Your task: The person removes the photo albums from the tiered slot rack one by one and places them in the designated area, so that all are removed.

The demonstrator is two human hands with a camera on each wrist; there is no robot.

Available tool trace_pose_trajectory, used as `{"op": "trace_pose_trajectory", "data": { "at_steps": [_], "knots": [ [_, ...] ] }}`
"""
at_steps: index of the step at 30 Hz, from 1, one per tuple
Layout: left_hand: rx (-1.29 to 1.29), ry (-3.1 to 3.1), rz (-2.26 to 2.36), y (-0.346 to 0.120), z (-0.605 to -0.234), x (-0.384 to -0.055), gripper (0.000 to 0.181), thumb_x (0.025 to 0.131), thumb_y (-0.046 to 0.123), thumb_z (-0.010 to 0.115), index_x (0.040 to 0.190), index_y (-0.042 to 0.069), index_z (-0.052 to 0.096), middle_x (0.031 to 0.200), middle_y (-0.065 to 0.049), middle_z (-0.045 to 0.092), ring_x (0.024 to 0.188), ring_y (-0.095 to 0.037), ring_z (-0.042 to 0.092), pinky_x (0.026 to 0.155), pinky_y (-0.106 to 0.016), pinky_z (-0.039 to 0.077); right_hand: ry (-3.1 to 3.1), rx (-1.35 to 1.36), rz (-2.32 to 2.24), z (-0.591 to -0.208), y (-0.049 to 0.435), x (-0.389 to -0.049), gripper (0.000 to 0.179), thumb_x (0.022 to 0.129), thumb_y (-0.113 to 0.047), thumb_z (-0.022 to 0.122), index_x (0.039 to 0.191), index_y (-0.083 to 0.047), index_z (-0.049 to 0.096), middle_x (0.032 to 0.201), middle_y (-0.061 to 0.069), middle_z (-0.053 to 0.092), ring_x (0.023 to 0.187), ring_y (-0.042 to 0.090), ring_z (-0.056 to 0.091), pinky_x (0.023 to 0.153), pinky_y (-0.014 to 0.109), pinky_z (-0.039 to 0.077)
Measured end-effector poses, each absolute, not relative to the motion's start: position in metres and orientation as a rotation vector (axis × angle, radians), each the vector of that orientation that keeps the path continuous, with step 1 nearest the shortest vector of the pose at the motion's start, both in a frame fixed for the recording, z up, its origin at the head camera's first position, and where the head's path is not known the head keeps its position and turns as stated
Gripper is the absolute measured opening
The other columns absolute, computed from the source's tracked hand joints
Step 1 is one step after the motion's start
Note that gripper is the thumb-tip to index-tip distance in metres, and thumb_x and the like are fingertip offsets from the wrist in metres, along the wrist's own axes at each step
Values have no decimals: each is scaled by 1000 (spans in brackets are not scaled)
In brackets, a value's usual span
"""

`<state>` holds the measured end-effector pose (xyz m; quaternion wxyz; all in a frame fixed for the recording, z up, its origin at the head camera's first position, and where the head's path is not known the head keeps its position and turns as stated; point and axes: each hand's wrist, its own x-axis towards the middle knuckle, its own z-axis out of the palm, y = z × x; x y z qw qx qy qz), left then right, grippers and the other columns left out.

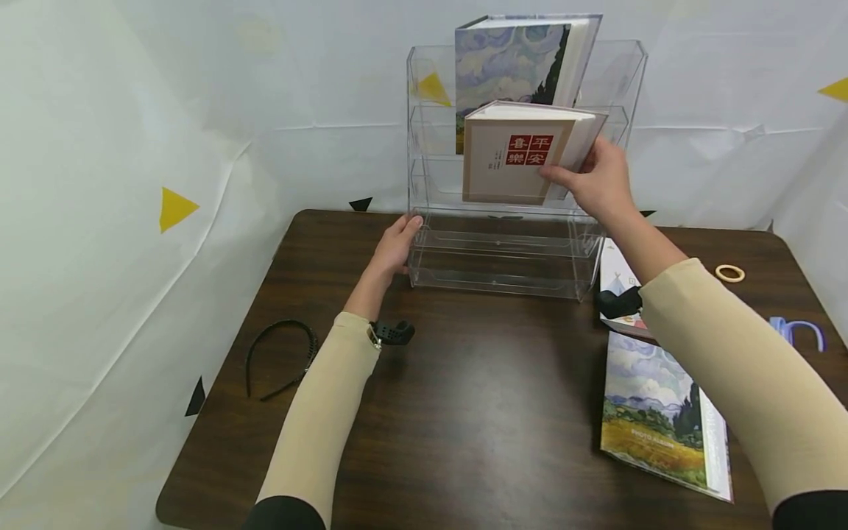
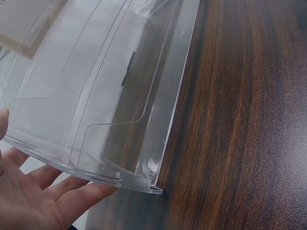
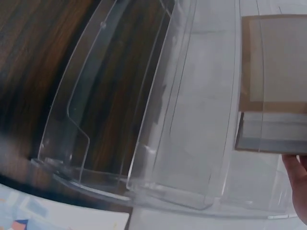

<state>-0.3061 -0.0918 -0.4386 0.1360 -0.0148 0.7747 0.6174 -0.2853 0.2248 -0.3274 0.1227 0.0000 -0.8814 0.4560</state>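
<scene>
My right hand [image 1: 603, 180] grips the right side of a beige book [image 1: 486, 158] with a red square of characters on its cover, thumb on the front. The book stands upright in a middle tier of a clear plastic tiered rack [image 1: 493, 280]. Behind it, in the top tier, is a thicker book with a painted landscape cover [image 1: 506, 62]. My left hand [image 1: 395, 246] rests against the rack's left side; in the left wrist view its fingers [image 2: 84, 199] lie nearly straight along the outer side panel.
Right of the rack lies a white illustrated book [image 1: 616, 265], partly under my right forearm. Nearer is a landscape-covered photo album [image 1: 652, 419]. A wooden ring [image 1: 729, 274] and a blue-handled item [image 1: 785, 327] sit at the far right. A black headband [image 1: 281, 324] lies left on the brown table [image 1: 477, 412].
</scene>
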Motion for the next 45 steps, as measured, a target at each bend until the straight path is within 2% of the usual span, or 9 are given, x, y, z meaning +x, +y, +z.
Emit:
{"op": "trace_pose_trajectory", "data": {
  "at_steps": [6,16,24,30,34,37,41,45],
  "knots": [
    [-43,2249,1791,-92,-439,-305,60,100,56,45,152,27,38,145,-13,46,119,-35,52,87,-62,48,-2565,47,1336,-328,229,-284,60,85,-28,78,137,-9,54,135,11,60,122,25,57,100,42,47],
    [-47,2231,1803,-94,-438,-306,59,101,54,45,152,26,37,148,-11,43,125,-37,48,89,-63,47,-2277,157,1360,-304,229,-272,43,81,-16,82,122,-8,68,117,9,70,101,7,66,89,25,52],
    [-42,2237,1774,-97,-439,-304,60,101,54,44,154,26,34,153,-8,38,132,-35,42,91,-64,46,-1979,115,1831,-295,238,-224,43,79,-9,84,119,-3,69,108,5,73,99,14,69,85,26,54],
    [-33,2253,1768,-98,-439,-306,60,101,56,43,153,26,36,151,-8,40,131,-34,42,89,-62,48,-1963,-24,2179,-332,240,-176,44,85,-11,78,124,1,61,102,-2,74,93,11,69,71,22,56],
    [-34,2259,1757,-98,-438,-306,60,101,56,43,153,26,36,150,-8,41,131,-34,42,89,-62,47,-2039,-209,2395,-373,236,-144,45,89,-19,74,126,-3,55,99,-8,73,89,8,70,71,24,57],
    [-18,2264,1744,-97,-439,-307,61,101,56,42,153,27,35,152,-7,39,133,-34,40,89,-63,47,-2240,-311,2388,-403,231,-125,51,92,-27,71,130,-1,51,95,-11,73,86,8,70,71,26,57],
    [-25,2276,1721,-97,-439,-307,63,100,58,41,155,26,32,154,-5,36,135,-32,39,89,-62,47,-2539,-384,2197,-434,224,-107,65,92,-37,70,136,7,48,94,-3,73,81,13,70,69,31,57],
    [-34,2267,1729,-97,-438,-306,64,100,58,42,155,26,31,155,-7,35,136,-33,38,90,-63,47,-2710,-501,2049,-455,218,-95,73,89,-42,72,137,7,48,94,5,72,77,16,69,66,32,56]
  ]
}}
